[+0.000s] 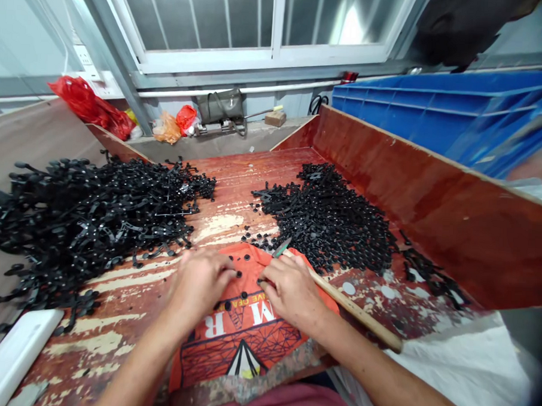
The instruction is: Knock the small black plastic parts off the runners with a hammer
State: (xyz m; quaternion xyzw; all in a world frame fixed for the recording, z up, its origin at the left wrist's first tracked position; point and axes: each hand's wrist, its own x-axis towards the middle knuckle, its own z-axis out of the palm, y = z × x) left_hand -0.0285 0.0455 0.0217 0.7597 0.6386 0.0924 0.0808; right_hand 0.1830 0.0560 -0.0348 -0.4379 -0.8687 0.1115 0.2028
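Note:
My left hand [200, 283] is closed over an orange-red printed cloth [242, 339], its thumb and forefinger meeting at a small black round piece [238, 274]. Opposite it, my right hand [292, 288] pinches another small black piece [259, 281] at the fingertips. Just beyond the right knuckles a short greenish blade [281, 248] shows. A long wooden handle [356, 308] slants out past that hand toward the lower right; whether the hand grips it I cannot tell. Several black round bits [244, 295] lie loose on the cloth between the hands.
A large tangled heap of black parts [118, 208] covers the left, and a flatter pile of small black parts [333, 223] lies ahead right. A wooden side board [424, 198] borders the right, with a blue crate [405, 113] behind. A white object [22, 354] lies lower left.

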